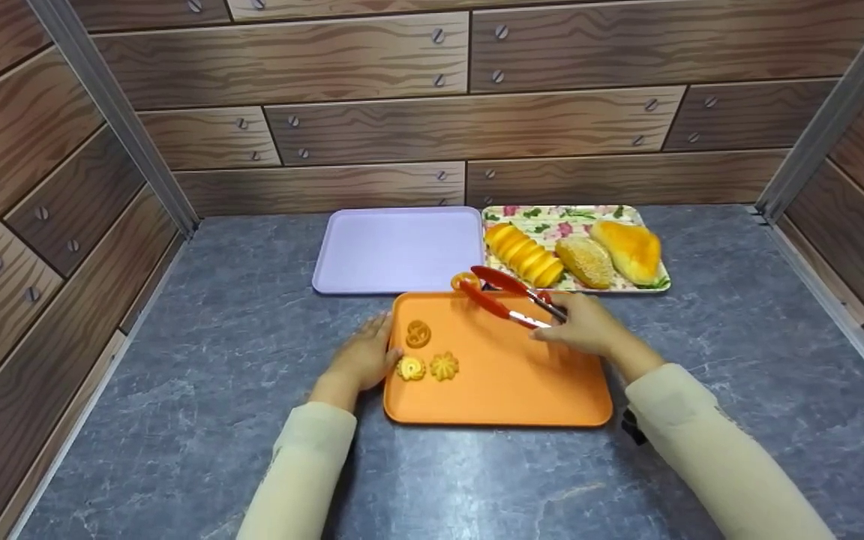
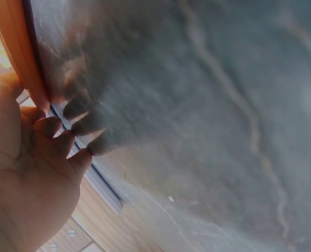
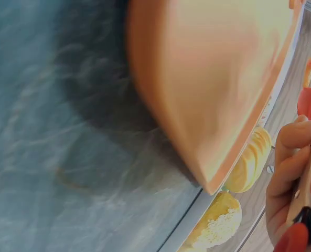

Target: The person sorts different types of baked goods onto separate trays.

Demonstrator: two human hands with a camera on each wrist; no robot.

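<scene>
My right hand [image 1: 582,322] grips a pair of red-tipped metal tongs [image 1: 503,289]. A small round golden cookie [image 1: 463,280] sits at the tips of the tongs, over the far edge of the orange tray [image 1: 522,390]. Beside that tray's left rim rests my left hand [image 1: 363,356], fingers extended along its outside and thumb at the rim. In the left wrist view, the fingertips [image 2: 82,157] meet the table next to the tray. Three more cookies lie at the tray's left side: a pretzel-like one [image 1: 418,334], a ring-shaped one [image 1: 411,368] and a flower-shaped one [image 1: 445,366].
Behind the orange tray lies a lilac tray [image 1: 394,251]. To its right, a floral tray [image 1: 537,215] bears a sliced-looking loaf [image 1: 523,255], a seeded bun [image 1: 584,262] and a golden bread [image 1: 629,251]. Wood-patterned panels [image 1: 372,127] enclose the grey table [image 1: 199,390].
</scene>
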